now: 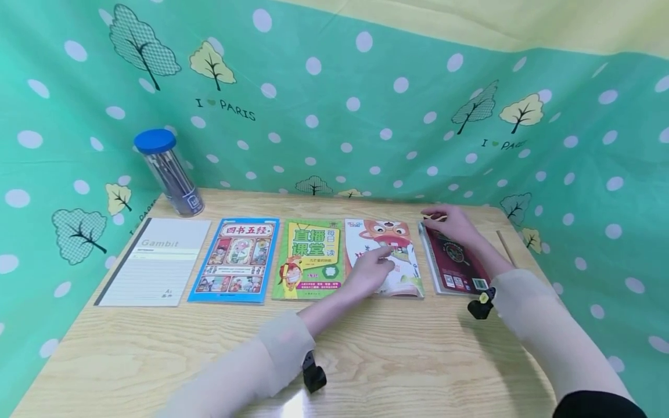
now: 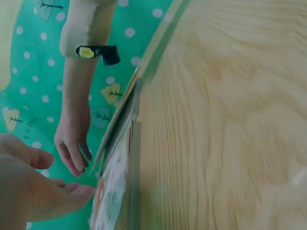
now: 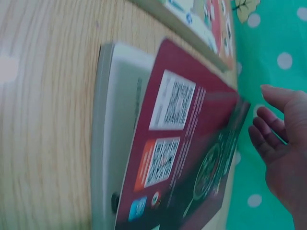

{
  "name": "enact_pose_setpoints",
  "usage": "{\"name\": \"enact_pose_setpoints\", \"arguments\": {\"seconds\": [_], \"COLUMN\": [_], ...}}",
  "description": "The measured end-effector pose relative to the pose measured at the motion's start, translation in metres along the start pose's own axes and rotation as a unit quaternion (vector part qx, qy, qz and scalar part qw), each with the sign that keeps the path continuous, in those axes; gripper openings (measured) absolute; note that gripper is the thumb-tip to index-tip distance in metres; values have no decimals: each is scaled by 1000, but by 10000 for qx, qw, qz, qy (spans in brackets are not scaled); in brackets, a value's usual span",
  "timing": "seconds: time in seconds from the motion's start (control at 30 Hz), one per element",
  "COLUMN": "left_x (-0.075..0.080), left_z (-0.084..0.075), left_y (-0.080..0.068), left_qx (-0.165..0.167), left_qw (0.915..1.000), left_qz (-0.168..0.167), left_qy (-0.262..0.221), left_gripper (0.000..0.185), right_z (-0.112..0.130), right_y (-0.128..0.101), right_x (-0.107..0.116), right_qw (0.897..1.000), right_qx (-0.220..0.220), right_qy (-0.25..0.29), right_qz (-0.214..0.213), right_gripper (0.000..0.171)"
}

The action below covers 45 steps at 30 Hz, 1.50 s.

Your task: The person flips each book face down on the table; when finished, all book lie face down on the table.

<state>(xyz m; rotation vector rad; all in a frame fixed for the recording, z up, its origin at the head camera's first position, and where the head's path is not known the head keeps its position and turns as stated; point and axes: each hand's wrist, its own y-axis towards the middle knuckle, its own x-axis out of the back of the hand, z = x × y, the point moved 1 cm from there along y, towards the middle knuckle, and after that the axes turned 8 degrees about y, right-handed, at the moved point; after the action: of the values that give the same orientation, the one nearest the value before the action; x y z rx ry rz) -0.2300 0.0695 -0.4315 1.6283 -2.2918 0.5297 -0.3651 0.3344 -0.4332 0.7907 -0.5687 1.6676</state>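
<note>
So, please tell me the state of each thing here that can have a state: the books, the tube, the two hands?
Gambit notebook: closed, flat.
Blue book: closed, flat.
Green book: closed, flat.
White book: closed, left hand on it.
Dark red book: closed, back cover up.
Clear tube: upright, blue cap on.
Left hand: fingers relaxed, resting.
Right hand: fingers at the red book's far edge; grip unclear.

Four books, one notebook, one blue-lidded tube, two hands.
</note>
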Motion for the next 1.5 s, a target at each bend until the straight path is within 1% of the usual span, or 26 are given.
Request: {"name": "enact_pose_setpoints", "arguments": {"seconds": [0.07, 0.23, 0.3, 0.43, 0.53, 0.63, 0.73, 0.87, 0.97, 1.13, 1.33, 1.5], "left_x": [8, 24, 29, 37, 39, 40, 42, 44, 45, 46, 46, 47], "left_z": [2, 9, 11, 12, 13, 13, 12, 12, 15, 20, 24, 24], "left_y": [-2, -10, -13, -19, -23, -26, -30, -33, -32, -30, -30, -29], "left_qx": [-24, -19, -7, 92, 157, 215, 396, 701, 805, 884, 1109, 1178], "left_qw": [10000, 9999, 9997, 9992, 9986, 9984, 9985, 9974, 9965, 9957, 9931, 9920], "left_qz": [-1, -66, -120, -96, -9, 86, 148, 130, 115, 169, 151, 122], "left_qy": [6, 123, 227, 390, 498, 523, 349, -38, -194, -231, -358, -432], "left_gripper": [53, 55, 55, 56, 57, 58, 63, 69, 67, 64, 64, 64], "right_z": [5, 16, 20, 26, 33, 39, 41, 42, 42, 42, 42, 42], "right_y": [3, 7, 9, 13, 16, 19, 22, 23, 24, 25, 29, 30], "right_x": [-4, -11, -15, -22, -28, -34, -38, -43, -45, -49, -52, -54], "right_qw": [9999, 9991, 9985, 9973, 9956, 9928, 9903, 9871, 9853, 9842, 9825, 9818], "right_qx": [81, 182, 160, 132, 156, 156, 129, 149, 82, -176, -168, -243], "right_qy": [-41, -68, -48, -39, -123, -345, -568, -783, -866, -883, -1048, -1187], "right_qz": [53, 383, 519, 722, 912, 1134, 1264, 1385, 1467, 1522, 1529, 1459], "right_gripper": [40, 42, 45, 51, 56, 60, 65, 70, 72, 78, 82, 81]}}
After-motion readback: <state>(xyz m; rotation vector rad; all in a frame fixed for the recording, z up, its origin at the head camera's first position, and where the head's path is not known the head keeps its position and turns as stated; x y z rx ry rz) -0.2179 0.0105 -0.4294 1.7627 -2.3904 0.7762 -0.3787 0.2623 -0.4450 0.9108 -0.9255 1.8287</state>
